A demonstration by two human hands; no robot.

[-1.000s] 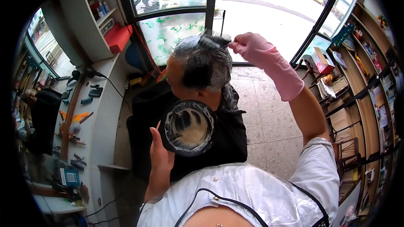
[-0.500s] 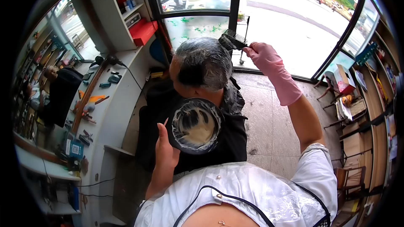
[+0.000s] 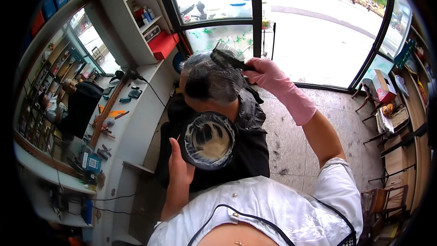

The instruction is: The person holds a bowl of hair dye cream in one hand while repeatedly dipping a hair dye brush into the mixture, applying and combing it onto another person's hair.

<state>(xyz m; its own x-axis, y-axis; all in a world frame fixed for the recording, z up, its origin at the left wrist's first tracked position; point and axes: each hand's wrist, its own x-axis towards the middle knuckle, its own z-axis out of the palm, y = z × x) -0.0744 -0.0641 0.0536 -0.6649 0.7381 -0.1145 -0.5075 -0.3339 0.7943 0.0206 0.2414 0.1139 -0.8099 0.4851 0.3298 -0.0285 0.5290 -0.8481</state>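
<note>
My left hand (image 3: 180,166) is bare and grips a dark mixing bowl (image 3: 231,156) from its left side, thumb pointing up; the fingers are hidden beneath it. Pale cream dye (image 3: 213,148) coats the bowl's inside. In a pink rubber glove, my right hand (image 3: 269,76) is closed round the handle of a black tint brush (image 3: 227,58) with comb teeth along one side. The brush lies at the top of a seated person's grey hair (image 3: 224,82), which has a dark patch. A black cape (image 3: 255,152) covers that person below the neck.
Left of the person runs a white counter (image 3: 119,130) under a large mirror (image 3: 54,77), with a hair dryer (image 3: 134,74) and several small tools. A red box (image 3: 163,45) sits by the shelves. Glass doors stand ahead. Chairs (image 3: 387,116) line the right side of the tiled floor (image 3: 296,155).
My right hand has moved left and slightly down, bringing the brush from the head's right edge onto the top of the hair. The bowl stays in my left hand. The camera view has shifted slightly.
</note>
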